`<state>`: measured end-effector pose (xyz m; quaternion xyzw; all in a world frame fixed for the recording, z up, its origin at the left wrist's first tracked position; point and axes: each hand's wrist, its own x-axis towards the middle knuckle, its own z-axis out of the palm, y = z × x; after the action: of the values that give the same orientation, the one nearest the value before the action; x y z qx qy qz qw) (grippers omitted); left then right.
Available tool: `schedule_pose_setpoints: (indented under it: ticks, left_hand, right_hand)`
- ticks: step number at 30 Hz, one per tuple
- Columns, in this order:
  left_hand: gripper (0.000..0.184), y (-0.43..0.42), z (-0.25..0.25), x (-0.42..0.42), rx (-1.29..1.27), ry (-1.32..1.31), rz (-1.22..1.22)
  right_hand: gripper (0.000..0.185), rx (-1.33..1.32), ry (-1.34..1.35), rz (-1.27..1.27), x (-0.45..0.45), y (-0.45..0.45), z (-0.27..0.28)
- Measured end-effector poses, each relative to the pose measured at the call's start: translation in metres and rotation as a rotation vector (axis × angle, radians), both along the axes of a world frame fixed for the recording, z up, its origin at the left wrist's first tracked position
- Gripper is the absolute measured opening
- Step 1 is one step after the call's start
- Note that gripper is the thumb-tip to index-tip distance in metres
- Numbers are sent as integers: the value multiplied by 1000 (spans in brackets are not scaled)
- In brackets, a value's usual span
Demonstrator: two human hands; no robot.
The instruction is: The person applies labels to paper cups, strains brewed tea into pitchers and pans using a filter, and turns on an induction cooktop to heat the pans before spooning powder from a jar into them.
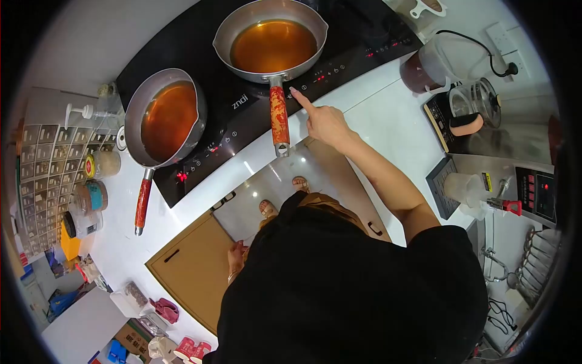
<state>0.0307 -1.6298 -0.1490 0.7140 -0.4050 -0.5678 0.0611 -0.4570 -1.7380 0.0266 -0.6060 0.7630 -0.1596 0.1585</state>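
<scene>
My right hand (pixel 327 124) is at the front edge of the black cooktop (pixel 242 115). Its index finger is stretched out, with the tip at the touch controls beside a pan handle; the other fingers are curled and hold nothing. A grey pan (pixel 222 51) with amber liquid (pixel 274 45) sits at the back, its red-orange handle towards me. Another pan (pixel 134 118) with darker reddish liquid (pixel 170 121) stands at the left. My left hand (pixel 236 258) hangs low beside my body, fingers loosely apart, with nothing visible in it.
Jars (pixel 103 164) and a pump bottle (pixel 91 112) line the left side. At the right are a pitcher of dark liquid (pixel 421 73), a glass pot (pixel 476 103) on a black appliance, and a plastic cup (pixel 464 187) on a black tray. Drawers (pixel 197 267) lie below the counter.
</scene>
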Motion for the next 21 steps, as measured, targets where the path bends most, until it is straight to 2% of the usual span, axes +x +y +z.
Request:
schedule_pose_setpoints:
  ticks: [3, 7, 9, 11, 13, 15, 17, 21]
  left_hand:
    - [41, -9, 29, -21, -42, -18, -73]
    - [43, -8, 27, -20, -50, 9, -57]
    - [46, -4, 20, -15, -62, 42, -17]
    - [46, 8, -20, 15, -76, 121, 10]
    - [45, 7, -25, 17, -95, 203, 43]
    - [45, 3, 5, -2, -12, 11, 6]
    - [45, 5, 5, -1, -18, -19, 2]
    - [44, 5, 16, -5, -71, -36, -32]
  right_hand:
    - [75, -28, -21, -9, 1, 0, 7]
    - [76, -78, -95, -8, 9, -3, 20]
    - [76, -80, -105, 0, 10, -3, 14]
    - [76, -26, -40, 60, 9, -5, -2]
    - [76, -31, -49, 27, 8, -6, 11]
    - [77, -30, -64, -3, 10, -6, 13]
    - [75, 48, -21, 35, 9, -6, 9]
    - [74, -24, -51, 6, 10, -6, 12]
